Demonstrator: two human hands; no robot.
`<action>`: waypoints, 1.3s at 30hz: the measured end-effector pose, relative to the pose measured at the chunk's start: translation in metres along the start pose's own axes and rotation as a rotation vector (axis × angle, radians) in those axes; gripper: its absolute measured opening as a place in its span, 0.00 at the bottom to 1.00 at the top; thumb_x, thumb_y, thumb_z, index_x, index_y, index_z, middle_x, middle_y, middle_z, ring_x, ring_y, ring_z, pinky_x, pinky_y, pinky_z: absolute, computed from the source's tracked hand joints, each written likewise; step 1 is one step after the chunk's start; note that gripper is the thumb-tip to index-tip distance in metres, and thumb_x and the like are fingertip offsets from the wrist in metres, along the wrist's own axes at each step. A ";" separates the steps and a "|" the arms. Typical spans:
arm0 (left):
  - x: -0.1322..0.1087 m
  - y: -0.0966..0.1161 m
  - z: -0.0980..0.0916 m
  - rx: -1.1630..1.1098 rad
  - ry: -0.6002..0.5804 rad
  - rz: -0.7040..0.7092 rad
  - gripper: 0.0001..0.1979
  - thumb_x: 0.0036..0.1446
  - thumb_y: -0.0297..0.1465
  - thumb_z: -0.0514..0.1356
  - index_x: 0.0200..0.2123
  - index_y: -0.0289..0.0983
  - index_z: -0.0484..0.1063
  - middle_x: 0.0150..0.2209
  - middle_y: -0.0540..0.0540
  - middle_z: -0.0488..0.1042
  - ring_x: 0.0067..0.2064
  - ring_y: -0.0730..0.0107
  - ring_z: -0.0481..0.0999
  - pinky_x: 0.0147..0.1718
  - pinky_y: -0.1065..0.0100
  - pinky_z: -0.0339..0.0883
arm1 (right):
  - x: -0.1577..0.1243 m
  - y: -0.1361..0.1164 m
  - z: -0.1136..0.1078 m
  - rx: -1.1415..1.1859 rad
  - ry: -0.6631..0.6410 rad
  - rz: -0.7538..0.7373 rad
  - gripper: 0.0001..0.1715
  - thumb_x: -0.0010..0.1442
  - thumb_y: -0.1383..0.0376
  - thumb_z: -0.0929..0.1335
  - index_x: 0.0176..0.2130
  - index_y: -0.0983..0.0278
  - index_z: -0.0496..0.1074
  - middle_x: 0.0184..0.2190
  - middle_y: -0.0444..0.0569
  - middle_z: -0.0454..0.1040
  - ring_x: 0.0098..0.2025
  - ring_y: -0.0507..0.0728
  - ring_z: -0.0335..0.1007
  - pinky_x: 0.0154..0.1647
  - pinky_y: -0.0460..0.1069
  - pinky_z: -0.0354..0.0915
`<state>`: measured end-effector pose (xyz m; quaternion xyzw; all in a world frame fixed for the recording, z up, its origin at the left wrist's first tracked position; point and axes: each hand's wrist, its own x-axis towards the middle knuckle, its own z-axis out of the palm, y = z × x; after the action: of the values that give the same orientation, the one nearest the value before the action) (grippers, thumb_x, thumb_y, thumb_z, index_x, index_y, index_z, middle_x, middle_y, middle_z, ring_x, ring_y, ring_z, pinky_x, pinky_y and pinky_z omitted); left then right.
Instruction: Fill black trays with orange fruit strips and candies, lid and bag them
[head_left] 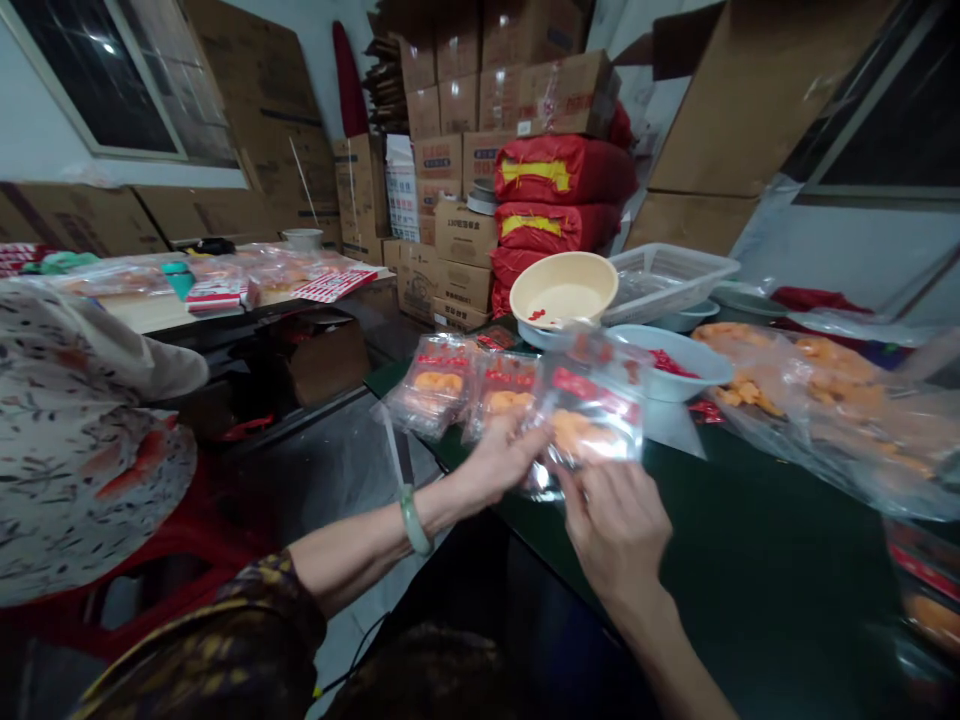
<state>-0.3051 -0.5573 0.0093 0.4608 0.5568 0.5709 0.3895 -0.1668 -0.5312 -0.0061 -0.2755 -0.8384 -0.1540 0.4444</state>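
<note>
Both hands meet at a clear plastic packet [596, 400] with a red printed band and an orange item inside. At its left edge, my left hand [506, 458] is closed on the packet, a green bangle on that wrist. My right hand [619, 525] pinches the packet's lower edge, its fingers curled; both the packet and this hand are a little blurred. Similar filled packets [437, 385] lie just to the left on the dark green table [757, 560], partly overlapping. The fingertips of each hand are partly hidden.
Behind the packet stand a cream basin [564, 285], a pale blue bowl [675, 360] with small red pieces and a white basket [671, 275]. A big clear bag [847, 400] of orange items lies right. Another person's sleeve [97, 340] is left, beside a second table.
</note>
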 end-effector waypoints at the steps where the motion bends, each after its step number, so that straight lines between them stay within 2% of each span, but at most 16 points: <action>1: 0.009 0.003 -0.013 0.129 0.071 0.002 0.16 0.59 0.41 0.51 0.37 0.33 0.64 0.23 0.49 0.69 0.18 0.79 0.64 0.16 0.76 0.57 | 0.014 -0.004 0.013 0.024 -0.068 0.015 0.17 0.63 0.64 0.63 0.23 0.63 0.65 0.22 0.50 0.67 0.29 0.58 0.61 0.32 0.53 0.56; 4: 0.031 0.001 -0.056 0.598 0.246 -0.058 0.18 0.61 0.39 0.44 0.36 0.32 0.66 0.25 0.45 0.71 0.24 0.73 0.69 0.22 0.73 0.62 | 0.045 -0.016 0.056 0.075 -0.274 0.044 0.17 0.65 0.66 0.59 0.29 0.64 0.70 0.28 0.52 0.70 0.35 0.60 0.62 0.36 0.54 0.57; 7: 0.039 -0.010 -0.090 0.905 0.324 -0.060 0.18 0.53 0.37 0.55 0.42 0.31 0.67 0.27 0.42 0.71 0.33 0.58 0.73 0.29 0.66 0.63 | 0.056 -0.027 0.092 0.106 -0.387 0.032 0.11 0.62 0.70 0.61 0.35 0.62 0.71 0.32 0.49 0.72 0.39 0.59 0.63 0.42 0.54 0.59; 9: 0.037 -0.015 -0.103 1.221 0.336 -0.042 0.20 0.54 0.39 0.54 0.46 0.31 0.68 0.31 0.38 0.73 0.38 0.51 0.74 0.32 0.63 0.63 | 0.057 -0.032 0.100 0.125 -0.443 0.026 0.09 0.60 0.70 0.62 0.36 0.62 0.72 0.32 0.49 0.72 0.39 0.58 0.64 0.45 0.53 0.59; 11: 0.034 -0.013 -0.108 1.468 0.308 0.016 0.20 0.56 0.41 0.51 0.46 0.34 0.69 0.36 0.36 0.74 0.40 0.50 0.74 0.31 0.64 0.62 | 0.056 -0.033 0.094 0.188 -0.485 0.030 0.05 0.59 0.67 0.66 0.37 0.63 0.71 0.34 0.51 0.72 0.41 0.60 0.64 0.46 0.55 0.60; 12: 0.034 -0.008 -0.110 1.526 0.293 0.047 0.20 0.57 0.41 0.50 0.46 0.35 0.69 0.38 0.37 0.74 0.40 0.52 0.74 0.31 0.65 0.62 | 0.055 -0.031 0.086 0.255 -0.496 0.038 0.08 0.57 0.63 0.68 0.38 0.64 0.71 0.36 0.52 0.72 0.42 0.61 0.64 0.46 0.56 0.61; 14: 0.043 0.006 -0.116 1.481 0.277 0.095 0.19 0.58 0.42 0.50 0.44 0.37 0.71 0.37 0.40 0.75 0.38 0.57 0.75 0.29 0.68 0.60 | 0.053 -0.021 0.068 0.454 -0.476 0.095 0.19 0.53 0.57 0.71 0.43 0.63 0.70 0.42 0.52 0.71 0.46 0.62 0.64 0.48 0.58 0.61; 16: 0.069 0.022 -0.130 1.371 0.271 0.114 0.17 0.57 0.41 0.52 0.41 0.37 0.73 0.32 0.44 0.75 0.33 0.63 0.74 0.28 0.70 0.58 | 0.050 -0.001 0.056 0.655 -0.379 0.237 0.22 0.54 0.57 0.70 0.47 0.61 0.68 0.46 0.51 0.69 0.49 0.61 0.64 0.49 0.58 0.61; 18: 0.111 0.035 -0.152 1.267 0.255 0.115 0.14 0.55 0.37 0.54 0.37 0.35 0.74 0.29 0.45 0.75 0.31 0.67 0.72 0.28 0.71 0.58 | 0.046 0.026 0.058 0.750 -0.248 0.446 0.17 0.58 0.59 0.66 0.47 0.62 0.67 0.45 0.52 0.70 0.47 0.59 0.66 0.47 0.56 0.63; 20: 0.161 0.037 -0.177 1.177 0.230 0.053 0.10 0.52 0.32 0.57 0.33 0.33 0.74 0.28 0.45 0.74 0.31 0.68 0.70 0.29 0.71 0.58 | 0.046 0.053 0.072 0.714 -0.177 0.608 0.16 0.59 0.58 0.64 0.45 0.65 0.67 0.41 0.54 0.71 0.43 0.59 0.68 0.42 0.55 0.65; 24: 0.258 0.009 -0.218 1.046 0.160 -0.164 0.08 0.50 0.31 0.59 0.30 0.30 0.73 0.22 0.47 0.70 0.27 0.71 0.67 0.25 0.72 0.58 | 0.078 0.081 0.118 0.739 -0.260 0.702 0.15 0.58 0.60 0.65 0.43 0.66 0.67 0.39 0.54 0.72 0.39 0.59 0.70 0.38 0.54 0.66; 28: 0.317 -0.031 -0.245 0.998 0.043 -0.338 0.09 0.47 0.32 0.62 0.24 0.31 0.71 0.17 0.50 0.65 0.22 0.73 0.64 0.22 0.71 0.57 | 0.162 0.079 0.181 1.009 -0.566 1.003 0.08 0.62 0.68 0.62 0.42 0.67 0.65 0.38 0.52 0.73 0.35 0.52 0.73 0.35 0.46 0.69; 31: 0.341 -0.055 -0.257 0.939 -0.082 -0.463 0.12 0.41 0.34 0.67 0.22 0.31 0.71 0.18 0.48 0.67 0.21 0.70 0.67 0.21 0.70 0.58 | 0.217 0.077 0.247 0.907 -0.819 1.218 0.08 0.64 0.71 0.60 0.42 0.70 0.65 0.34 0.53 0.74 0.28 0.50 0.73 0.29 0.44 0.69; 33: 0.352 -0.071 -0.262 0.897 -0.166 -0.536 0.15 0.35 0.35 0.70 0.20 0.31 0.70 0.18 0.47 0.68 0.21 0.69 0.68 0.20 0.69 0.59 | 0.233 0.077 0.294 0.798 -0.943 1.296 0.08 0.63 0.71 0.61 0.42 0.72 0.66 0.33 0.52 0.73 0.27 0.51 0.72 0.26 0.45 0.69; 36: 0.364 -0.097 -0.264 0.835 -0.247 -0.585 0.17 0.30 0.36 0.72 0.15 0.32 0.68 0.15 0.47 0.67 0.18 0.70 0.66 0.17 0.70 0.57 | 0.228 0.072 0.349 0.701 -1.120 1.400 0.10 0.62 0.67 0.65 0.44 0.70 0.68 0.37 0.50 0.73 0.33 0.52 0.72 0.31 0.48 0.70; 39: 0.371 -0.119 -0.266 0.755 -0.268 -0.585 0.21 0.28 0.35 0.73 0.11 0.33 0.63 0.12 0.49 0.63 0.16 0.74 0.61 0.15 0.71 0.52 | 0.217 0.060 0.383 0.735 -1.214 1.483 0.14 0.62 0.63 0.66 0.47 0.67 0.68 0.42 0.50 0.71 0.39 0.54 0.71 0.37 0.52 0.71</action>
<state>-0.6694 -0.2663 -0.0628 0.4635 0.7758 0.1320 0.4073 -0.4821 -0.2201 -0.0388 -0.6025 -0.5362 0.5910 -0.0144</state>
